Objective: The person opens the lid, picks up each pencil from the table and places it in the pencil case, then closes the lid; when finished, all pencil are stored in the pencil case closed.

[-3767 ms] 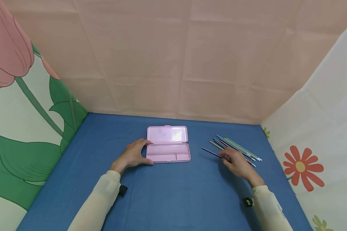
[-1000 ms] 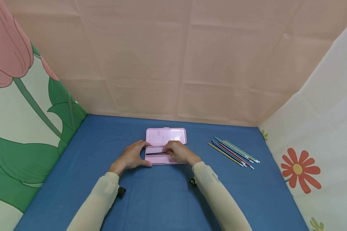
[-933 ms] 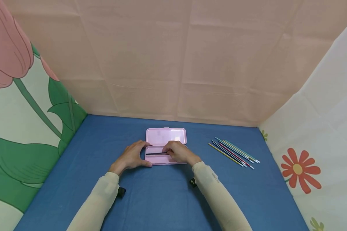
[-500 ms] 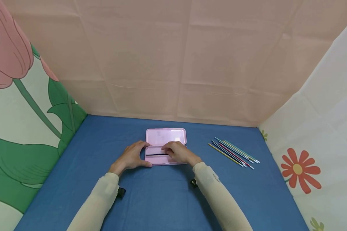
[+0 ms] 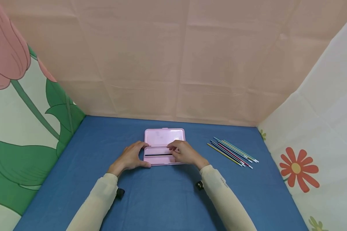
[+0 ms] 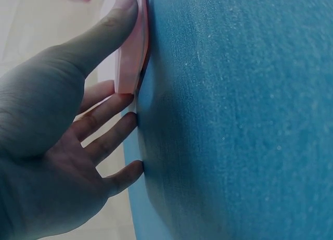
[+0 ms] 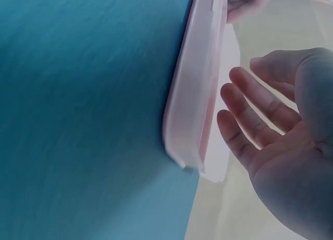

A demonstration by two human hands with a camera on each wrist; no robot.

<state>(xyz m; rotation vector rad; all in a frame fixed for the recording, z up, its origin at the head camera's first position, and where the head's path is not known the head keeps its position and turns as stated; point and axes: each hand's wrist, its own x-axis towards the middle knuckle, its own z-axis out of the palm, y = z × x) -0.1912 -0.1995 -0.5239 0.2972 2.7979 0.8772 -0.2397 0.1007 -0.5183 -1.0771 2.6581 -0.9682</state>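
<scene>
A pink pencil case [image 5: 159, 161] lies with its lid [image 5: 163, 136] raised back on the blue cloth. One dark pencil [image 5: 159, 155] rests lengthwise inside. My left hand [image 5: 131, 156] holds the case's left end, thumb at the front and fingers toward the back; the left wrist view shows the thumb against the case wall [image 6: 132, 63]. Above the right part of the case is my right hand [image 5: 187, 153], its fingers loosely bent. In the right wrist view that hand [image 7: 281, 125] holds nothing and stands apart from the case wall [image 7: 190, 89].
Several thin pencils [image 5: 231, 152], in yellow, dark, red and teal with white ends, lie in a slanted bunch right of the case. A beige cloth wall [image 5: 173, 64] rises behind, with flower-printed cloths [image 5: 299, 168] at the sides.
My right hand took a dark pencil from the bunch to the case, laid it inside and let go. It has since risen slightly to the right. The left hand stays at the case.
</scene>
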